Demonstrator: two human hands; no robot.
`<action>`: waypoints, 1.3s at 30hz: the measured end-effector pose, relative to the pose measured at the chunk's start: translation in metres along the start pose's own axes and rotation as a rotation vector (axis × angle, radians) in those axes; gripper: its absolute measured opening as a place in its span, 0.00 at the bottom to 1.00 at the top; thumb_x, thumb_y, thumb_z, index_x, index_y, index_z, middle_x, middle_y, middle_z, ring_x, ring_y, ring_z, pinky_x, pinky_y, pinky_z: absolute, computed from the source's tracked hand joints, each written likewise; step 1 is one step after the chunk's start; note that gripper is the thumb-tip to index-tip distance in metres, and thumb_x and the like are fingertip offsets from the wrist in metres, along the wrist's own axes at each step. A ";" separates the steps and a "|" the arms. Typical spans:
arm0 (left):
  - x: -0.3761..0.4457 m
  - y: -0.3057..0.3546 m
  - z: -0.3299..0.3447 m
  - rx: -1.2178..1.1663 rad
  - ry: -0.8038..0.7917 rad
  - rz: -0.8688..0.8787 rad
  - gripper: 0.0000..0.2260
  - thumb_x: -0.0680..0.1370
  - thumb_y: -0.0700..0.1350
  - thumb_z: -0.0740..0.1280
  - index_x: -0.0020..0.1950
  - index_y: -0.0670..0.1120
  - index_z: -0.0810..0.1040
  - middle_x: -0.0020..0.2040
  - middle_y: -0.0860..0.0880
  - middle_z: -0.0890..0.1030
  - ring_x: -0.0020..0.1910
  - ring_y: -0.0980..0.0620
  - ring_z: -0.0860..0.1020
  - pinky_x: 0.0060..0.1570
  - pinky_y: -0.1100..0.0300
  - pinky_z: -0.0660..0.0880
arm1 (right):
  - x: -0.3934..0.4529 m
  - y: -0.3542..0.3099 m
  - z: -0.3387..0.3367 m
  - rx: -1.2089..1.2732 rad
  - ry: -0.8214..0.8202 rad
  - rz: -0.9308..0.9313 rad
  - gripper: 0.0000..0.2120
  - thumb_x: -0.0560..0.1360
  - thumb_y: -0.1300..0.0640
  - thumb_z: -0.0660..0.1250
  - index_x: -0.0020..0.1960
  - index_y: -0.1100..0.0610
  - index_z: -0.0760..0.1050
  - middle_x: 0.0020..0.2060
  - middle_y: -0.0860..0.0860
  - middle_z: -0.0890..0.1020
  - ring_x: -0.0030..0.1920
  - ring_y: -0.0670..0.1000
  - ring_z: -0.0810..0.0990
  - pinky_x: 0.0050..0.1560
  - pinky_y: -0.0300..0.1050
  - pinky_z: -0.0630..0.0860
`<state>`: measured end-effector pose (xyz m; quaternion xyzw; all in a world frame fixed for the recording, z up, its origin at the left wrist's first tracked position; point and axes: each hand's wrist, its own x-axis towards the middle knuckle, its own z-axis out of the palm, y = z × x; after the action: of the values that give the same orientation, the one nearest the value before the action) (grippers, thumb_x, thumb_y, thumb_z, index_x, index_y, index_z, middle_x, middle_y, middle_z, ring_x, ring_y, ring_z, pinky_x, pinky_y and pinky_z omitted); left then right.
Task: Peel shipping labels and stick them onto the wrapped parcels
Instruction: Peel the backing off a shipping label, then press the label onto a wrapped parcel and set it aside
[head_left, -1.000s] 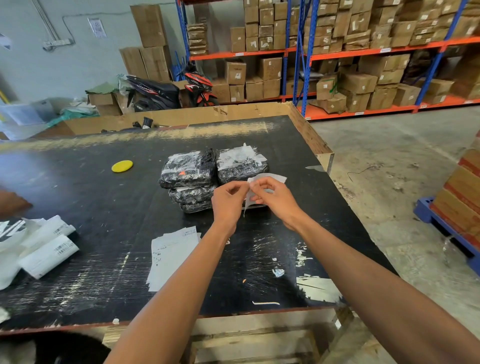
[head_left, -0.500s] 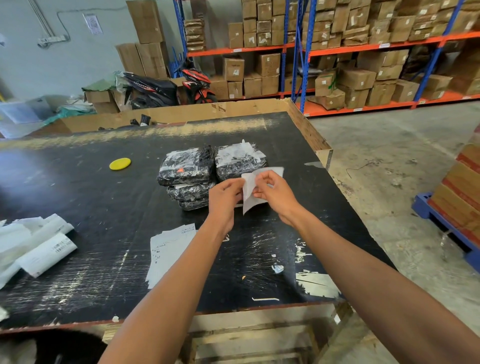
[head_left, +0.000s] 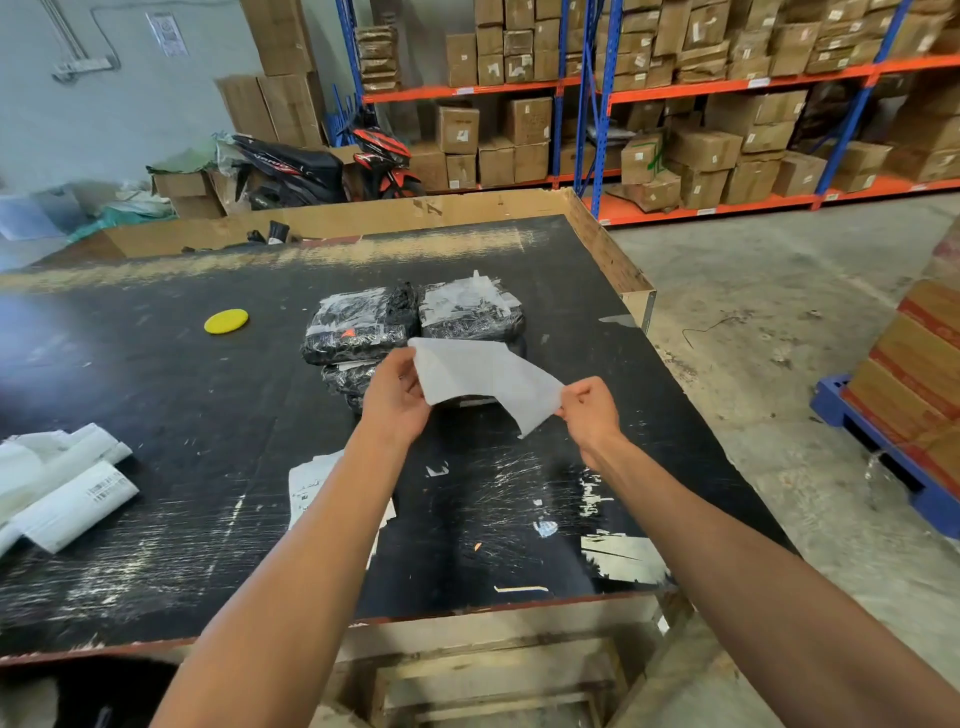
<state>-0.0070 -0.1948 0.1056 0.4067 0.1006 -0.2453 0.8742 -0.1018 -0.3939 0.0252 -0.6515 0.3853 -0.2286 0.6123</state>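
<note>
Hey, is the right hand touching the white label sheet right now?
Touching. The head view shows the right hand pinching the label sheet at its right edge, while the left hand holds the other end.

We see a scuffed black worktable (head_left: 156, 519) bearing a yellow disc (head_left: 226, 321) towards its far left. Beyond its far edge stands a parked motorbike (head_left: 332, 166), beside stacked cardboard boxes (head_left: 283, 78). Orange-and-blue shelving (head_left: 727, 83) holds cartons behind; a blue pallet (head_left: 883, 457) sits at right.
</note>
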 end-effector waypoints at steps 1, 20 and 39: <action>0.000 0.004 0.000 -0.007 0.004 0.005 0.01 0.79 0.38 0.65 0.49 0.42 0.76 0.45 0.45 0.78 0.46 0.47 0.79 0.52 0.48 0.77 | 0.000 0.002 -0.002 0.002 0.118 0.038 0.05 0.81 0.64 0.58 0.47 0.58 0.70 0.53 0.59 0.79 0.45 0.53 0.78 0.44 0.49 0.78; -0.016 0.005 0.021 0.135 -0.130 0.162 0.04 0.80 0.41 0.65 0.53 0.42 0.77 0.48 0.45 0.80 0.47 0.46 0.79 0.59 0.42 0.76 | -0.031 0.019 0.020 -0.106 -0.533 0.129 0.04 0.81 0.60 0.66 0.50 0.54 0.78 0.51 0.56 0.83 0.52 0.51 0.80 0.60 0.46 0.79; -0.017 -0.046 0.009 1.695 -0.810 0.976 0.15 0.77 0.47 0.72 0.63 0.49 0.81 0.61 0.53 0.82 0.61 0.55 0.77 0.64 0.60 0.71 | 0.007 -0.036 -0.033 0.240 0.048 0.086 0.11 0.78 0.59 0.66 0.61 0.53 0.76 0.56 0.52 0.83 0.52 0.53 0.82 0.49 0.50 0.83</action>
<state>-0.0450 -0.2209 0.0877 0.7681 -0.5769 0.0251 0.2769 -0.1150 -0.4216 0.0636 -0.5509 0.3971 -0.2622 0.6857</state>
